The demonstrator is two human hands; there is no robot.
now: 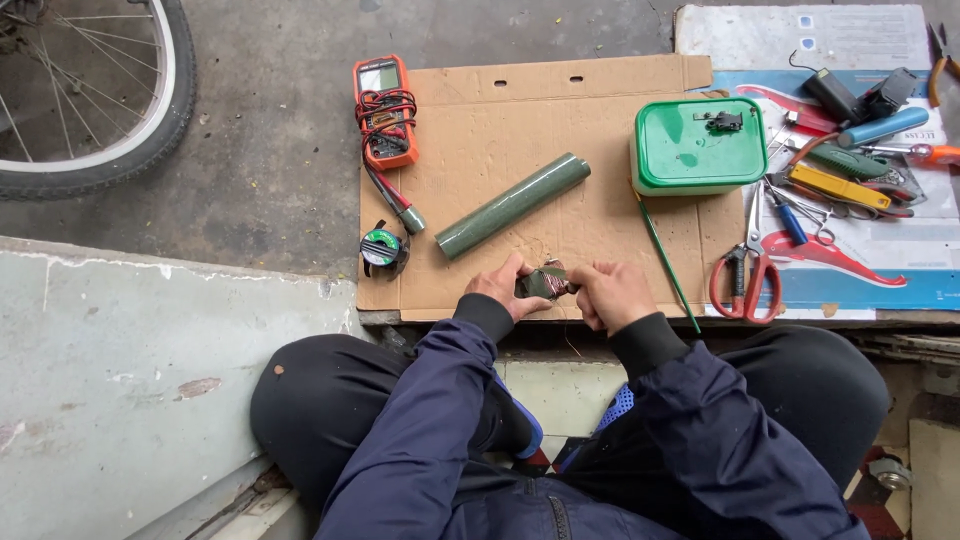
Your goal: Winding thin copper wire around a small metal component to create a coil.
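A person seated on the ground, seen from above, works over a sheet of cardboard [600, 120] laid on the concrete. Both hands meet at the near edge of the cardboard. The left hand [499, 287] and right hand [612, 294] each pinch one end of a small dark green block [544, 284], held between them just above the cardboard.

A dark green cylinder [512, 205] lies diagonally just beyond the hands. To the far left sit an orange multimeter [384, 110] with coiled leads and, nearer, a small reel of wire [381, 248]. To the far right stands a green-lidded box [698, 146]. Red-handled scissors [748, 265] lie right of the hands, with assorted hand tools [850, 170] beyond. A bicycle wheel [90, 90] shows at far left.
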